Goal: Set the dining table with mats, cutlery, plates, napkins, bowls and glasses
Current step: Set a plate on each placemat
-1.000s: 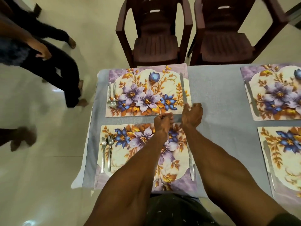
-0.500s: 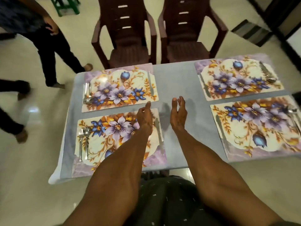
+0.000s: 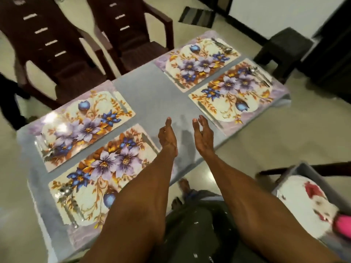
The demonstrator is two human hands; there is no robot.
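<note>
Several floral place mats lie on the grey table (image 3: pixel 152 95): a near left mat (image 3: pixel 102 168), a far left mat (image 3: pixel 83 122), a far right mat (image 3: pixel 197 61) and a near right mat (image 3: pixel 235 95). Each mat carries cutlery, such as the fork and spoon (image 3: pixel 66 198) on the near left mat and a knife (image 3: pixel 209 115) on the near right one. My left hand (image 3: pixel 168 137) and my right hand (image 3: pixel 202 136) hover over the table's bare middle, fingers straight, palms facing each other, holding nothing.
Two dark brown plastic chairs (image 3: pixel 57 50) stand at the table's far side. At the lower right a grey tray (image 3: pixel 303 173) holds a white plate with a red print (image 3: pixel 305 200) and something pink (image 3: pixel 341 224). A dark stool (image 3: pixel 284 48) stands beyond the right end.
The view has swung to the right, bringing the right-hand mats and the tray with the plate into sight. My hands have opened from loose fists near the left mats and moved to the table's middle.
</note>
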